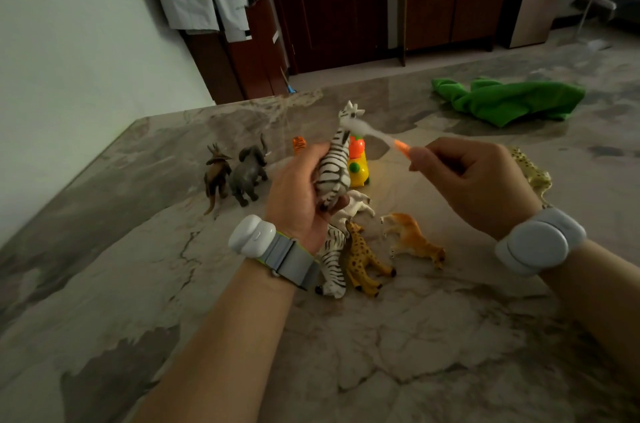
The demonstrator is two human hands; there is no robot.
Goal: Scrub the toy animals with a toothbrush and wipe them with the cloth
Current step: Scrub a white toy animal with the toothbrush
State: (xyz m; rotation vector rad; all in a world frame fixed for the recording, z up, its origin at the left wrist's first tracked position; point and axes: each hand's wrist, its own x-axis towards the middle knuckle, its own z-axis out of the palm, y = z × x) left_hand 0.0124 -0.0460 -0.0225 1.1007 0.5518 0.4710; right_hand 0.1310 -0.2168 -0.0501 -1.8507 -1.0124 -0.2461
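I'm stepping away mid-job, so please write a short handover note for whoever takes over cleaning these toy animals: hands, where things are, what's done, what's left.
Left hand: grips a zebra upright above the table.
Right hand: pinches the toothbrush, whose blurred head is at the zebra's head.
Cloth: crumpled at the table's far right, in neither hand.
Other toys: a second zebra and giraffe lie below the hands; an elephant and horned brown animal stand to the left.
Done: cannot tell which toys are clean.
Left: finish this zebra, wipe it, then the rest.
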